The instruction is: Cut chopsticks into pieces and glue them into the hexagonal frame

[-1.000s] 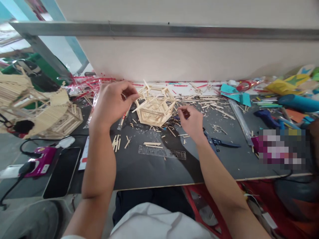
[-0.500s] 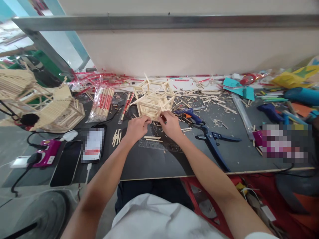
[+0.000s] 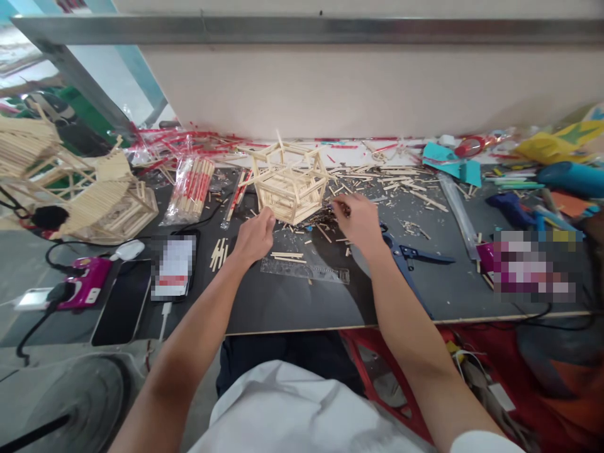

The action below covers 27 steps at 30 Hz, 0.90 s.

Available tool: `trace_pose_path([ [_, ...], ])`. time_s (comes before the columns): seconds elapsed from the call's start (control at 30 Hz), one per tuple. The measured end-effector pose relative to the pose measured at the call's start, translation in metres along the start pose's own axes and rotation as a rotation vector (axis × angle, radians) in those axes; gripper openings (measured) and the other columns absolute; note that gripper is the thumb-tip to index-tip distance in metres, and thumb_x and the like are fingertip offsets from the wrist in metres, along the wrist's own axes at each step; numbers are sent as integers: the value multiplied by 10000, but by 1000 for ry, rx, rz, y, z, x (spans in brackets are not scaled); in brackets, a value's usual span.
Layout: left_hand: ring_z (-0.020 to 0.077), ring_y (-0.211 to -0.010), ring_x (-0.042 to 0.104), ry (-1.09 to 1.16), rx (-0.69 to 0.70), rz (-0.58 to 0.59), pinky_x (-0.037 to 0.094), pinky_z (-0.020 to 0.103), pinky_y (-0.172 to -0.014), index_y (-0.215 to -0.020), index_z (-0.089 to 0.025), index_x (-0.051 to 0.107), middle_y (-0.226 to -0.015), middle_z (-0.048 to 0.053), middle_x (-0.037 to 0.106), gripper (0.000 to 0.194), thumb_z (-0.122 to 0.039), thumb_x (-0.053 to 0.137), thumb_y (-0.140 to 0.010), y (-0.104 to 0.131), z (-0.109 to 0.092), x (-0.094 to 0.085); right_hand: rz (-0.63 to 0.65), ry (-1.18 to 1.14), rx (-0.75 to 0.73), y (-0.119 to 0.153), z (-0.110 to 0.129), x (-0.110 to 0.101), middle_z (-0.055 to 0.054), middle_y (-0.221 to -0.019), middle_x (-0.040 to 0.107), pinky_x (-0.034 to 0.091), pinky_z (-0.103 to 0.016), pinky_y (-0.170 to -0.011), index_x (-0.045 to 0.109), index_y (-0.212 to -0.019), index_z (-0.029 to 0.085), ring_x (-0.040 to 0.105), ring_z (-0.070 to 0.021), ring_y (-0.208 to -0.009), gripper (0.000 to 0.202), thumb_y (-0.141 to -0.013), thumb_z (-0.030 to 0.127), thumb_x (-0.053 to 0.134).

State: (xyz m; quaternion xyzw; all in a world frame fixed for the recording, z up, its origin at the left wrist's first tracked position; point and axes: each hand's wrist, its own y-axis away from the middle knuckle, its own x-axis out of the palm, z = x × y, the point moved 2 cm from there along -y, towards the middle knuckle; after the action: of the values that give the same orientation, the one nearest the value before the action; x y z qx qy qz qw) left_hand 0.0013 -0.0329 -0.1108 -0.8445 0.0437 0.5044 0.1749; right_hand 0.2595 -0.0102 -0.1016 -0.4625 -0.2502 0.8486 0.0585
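A lantern-like frame (image 3: 295,201) of pale wooden sticks, with open polygon sides, stands at the table's middle. My left hand (image 3: 257,234) is closed, thumb and fingers pinching its lower left edge. To the frame's right, my right hand (image 3: 359,219) hovers low over the tabletop, fingers curved with a gap between thumb and fingertips. It covers the place of the blue and orange glue gun, so contact with that is hidden. Just right of this hand lie blue ratchet cutters (image 3: 408,267). A clear ruler (image 3: 304,271) and several short sticks (image 3: 289,257) lie in front of the frame.
Bagged sticks (image 3: 191,189), two phones (image 3: 173,267) and a purple power strip (image 3: 85,283) occupy the left, beside a larger stick model (image 3: 101,195). Cut stick scraps (image 3: 406,179) litter the back. A second blue glue gun (image 3: 509,207) lies at the right.
My right hand has left the frame's front and moved right, over where the glue gun lay. My left hand stays at the frame's lower left, which has turned slightly.
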Motion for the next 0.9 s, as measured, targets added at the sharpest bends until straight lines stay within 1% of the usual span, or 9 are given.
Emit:
trace_pose_path([
  [0.07,207,-684,658,25,-26,23,470,309,-708,-956,-198,558,-715,45,660,335,-345,273,-1052,-1,-1,1,-32,112,129,-1,-20,-12,-164,-1025,713,464,-444,-947,715,-1015,145,631,-300,-1007,258,-939,279,508],
  [0.13,200,-665,662,51,-31,32,483,308,-717,-933,-197,573,-680,36,660,342,-348,290,-1050,-1,-1,3,0,243,274,0,-36,-18,-220,-1101,686,428,-477,-990,696,-1091,100,598,-341,-1097,325,-917,341,564],
  [0.27,176,-656,680,174,-1,13,498,295,-731,-830,-198,590,-680,11,695,258,-310,439,-1007,-2,0,4,201,360,500,3,-51,-18,-305,-1149,646,444,-471,-951,652,-1159,15,586,-388,-1136,565,-871,501,631],
  [0.43,128,-684,710,359,-12,-9,534,238,-694,-890,-178,618,-801,16,757,153,-141,475,-932,-2,5,11,316,328,495,2,-48,-17,-220,-931,702,492,-403,-767,704,-904,109,665,-346,-925,537,-838,633,603],
  [0.57,122,-650,701,395,8,-8,552,240,-657,-974,-167,635,-896,42,766,218,-92,444,-899,-4,10,16,358,328,478,1,-44,-19,-151,-781,700,477,-365,-676,680,-755,167,673,-305,-794,406,-806,568,646],
  [0.63,130,-694,712,393,32,-8,559,250,-669,-1047,-167,628,-986,61,760,272,-82,415,-900,-4,11,17,344,322,483,0,-42,-23,-127,-724,687,474,-359,-663,664,-702,183,671,-298,-764,303,-786,474,660],
  [0.73,171,-893,726,330,72,-26,563,285,-769,-1122,-169,605,-1074,81,743,340,-45,406,-876,-3,10,16,280,274,541,0,-41,-31,-121,-681,671,485,-370,-674,650,-689,184,664,-304,-756,243,-757,418,653],
  [0.83,202,-975,700,205,95,-66,529,325,-859,-1086,-183,623,-1058,70,737,323,-40,454,-850,-1,5,13,117,174,586,-2,-42,-42,-152,-817,698,502,-395,-737,654,-856,158,658,-311,-833,262,-756,401,647],
  [0.9,199,-926,689,156,96,-99,515,317,-824,-1072,-194,634,-1063,66,725,253,-102,491,-885,0,1,12,-4,93,584,-3,-41,-47,-157,-903,697,505,-408,-775,627,-960,156,649,-296,-859,306,-773,397,645],
])
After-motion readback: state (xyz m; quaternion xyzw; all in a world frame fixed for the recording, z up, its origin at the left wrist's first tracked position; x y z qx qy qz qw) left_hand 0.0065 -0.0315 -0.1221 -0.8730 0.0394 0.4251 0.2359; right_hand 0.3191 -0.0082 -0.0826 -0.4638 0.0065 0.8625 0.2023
